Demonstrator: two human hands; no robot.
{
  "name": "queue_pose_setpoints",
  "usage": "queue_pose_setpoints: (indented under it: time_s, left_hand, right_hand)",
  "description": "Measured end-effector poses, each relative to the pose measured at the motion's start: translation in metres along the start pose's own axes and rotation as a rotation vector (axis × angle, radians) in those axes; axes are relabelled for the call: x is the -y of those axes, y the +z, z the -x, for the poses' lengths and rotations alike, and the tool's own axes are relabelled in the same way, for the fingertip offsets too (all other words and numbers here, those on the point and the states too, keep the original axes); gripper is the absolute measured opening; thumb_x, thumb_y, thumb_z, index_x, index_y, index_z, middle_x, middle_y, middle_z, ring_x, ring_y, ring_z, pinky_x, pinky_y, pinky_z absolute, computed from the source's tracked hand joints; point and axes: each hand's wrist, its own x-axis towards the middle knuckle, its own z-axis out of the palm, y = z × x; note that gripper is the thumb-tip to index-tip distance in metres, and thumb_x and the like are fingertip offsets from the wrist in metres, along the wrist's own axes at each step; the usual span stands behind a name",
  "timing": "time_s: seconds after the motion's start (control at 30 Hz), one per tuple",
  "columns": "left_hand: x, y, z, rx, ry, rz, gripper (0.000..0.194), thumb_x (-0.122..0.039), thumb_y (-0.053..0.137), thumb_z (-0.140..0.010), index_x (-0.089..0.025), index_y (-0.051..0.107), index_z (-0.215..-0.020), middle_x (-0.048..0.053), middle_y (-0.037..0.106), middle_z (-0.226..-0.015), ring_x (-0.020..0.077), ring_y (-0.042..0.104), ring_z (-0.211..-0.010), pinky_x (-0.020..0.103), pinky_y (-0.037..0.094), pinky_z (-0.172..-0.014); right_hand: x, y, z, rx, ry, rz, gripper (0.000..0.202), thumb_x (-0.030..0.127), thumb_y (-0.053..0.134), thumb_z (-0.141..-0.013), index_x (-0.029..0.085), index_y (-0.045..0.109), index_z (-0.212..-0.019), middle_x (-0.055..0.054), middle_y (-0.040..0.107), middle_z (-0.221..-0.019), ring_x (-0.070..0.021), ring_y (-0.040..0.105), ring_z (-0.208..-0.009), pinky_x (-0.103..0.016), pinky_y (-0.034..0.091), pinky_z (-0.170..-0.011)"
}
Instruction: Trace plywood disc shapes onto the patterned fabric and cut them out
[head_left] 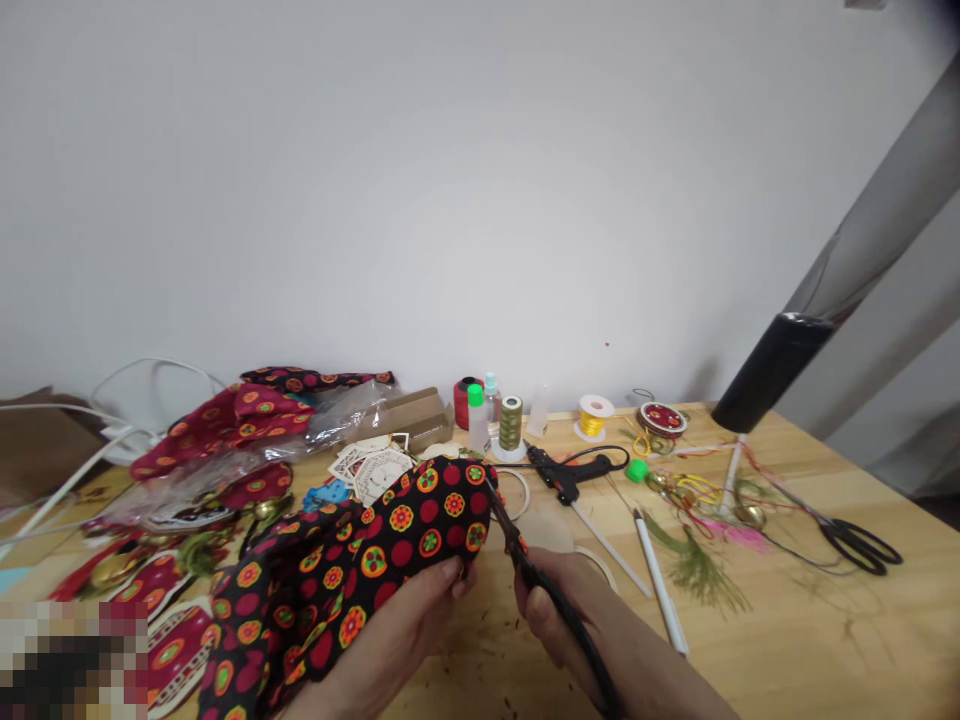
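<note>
Black cloth (409, 515) patterned with red dots and orange flowers hangs bunched across the front of the table. My left hand (420, 610) pinches its lower edge, thumb on top. A pair of black-handled scissors (551, 590) is in my right hand (555, 600), fingers wrapped round the handles. The blades point up and away, at the cloth's right edge; whether they are cutting into it I cannot tell. Under and behind the scissors lie a round pale disc (546, 533) and a wooden ring (514, 493).
Behind stand a green-capped bottle (478, 425), a green thread spool (511, 424) and a black glue gun (566, 475). To the right are a white pen (660, 583), a green tassel (701, 568), other scissors (862, 546) and a black cylinder (772, 370). Red fabric (232, 425) lies left.
</note>
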Motion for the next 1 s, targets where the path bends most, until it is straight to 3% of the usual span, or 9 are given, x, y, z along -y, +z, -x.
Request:
queue_pose_setpoints:
  time_s: [0.37,0.57,0.7,1.0]
  left_hand:
    - [0.004,0.013,0.004,-0.132,0.033,0.059,0.011,-0.024,0.076,-0.068,-0.019,0.073,-0.078,0.001,0.068,-0.080,0.0189,0.057,-0.082,0.032,0.044,-0.082]
    - [0.010,0.012,0.000,-0.046,0.058,0.051,0.017,-0.032,0.077,-0.066,-0.017,0.071,-0.072,0.002,0.064,-0.075,0.0182,0.054,-0.077,0.032,0.044,-0.079]
    - [0.012,0.011,-0.001,-0.044,0.060,0.033,0.014,-0.030,0.073,-0.071,-0.018,0.069,-0.067,0.000,0.057,-0.067,0.0157,0.050,-0.071,0.029,0.043,-0.071]
    - [0.015,0.012,0.000,-0.035,0.035,0.058,0.018,-0.033,0.075,-0.070,-0.018,0.068,-0.065,-0.001,0.054,-0.064,0.0157,0.050,-0.070,0.030,0.044,-0.074]
  right_hand:
    - [0.000,0.005,0.001,-0.029,0.030,-0.025,0.039,0.054,0.040,-0.094,0.018,0.049,-0.082,0.003,0.043,-0.066,-0.0107,0.036,-0.058,-0.022,0.035,-0.053]
    - [-0.004,0.008,0.001,-0.013,0.070,-0.108,0.036,0.054,0.043,-0.093,0.018,0.048,-0.086,0.004,0.039,-0.064,-0.0092,0.034,-0.053,-0.020,0.033,-0.047]
    - [-0.008,0.012,0.003,-0.022,0.123,-0.158,0.038,0.055,0.044,-0.092,0.018,0.050,-0.090,0.003,0.043,-0.068,-0.0099,0.037,-0.055,-0.020,0.036,-0.047]
    - [-0.004,0.012,0.002,-0.041,0.099,-0.119,0.042,0.058,0.043,-0.091,0.018,0.051,-0.085,0.003,0.043,-0.063,-0.0102,0.037,-0.053,-0.021,0.033,-0.046]
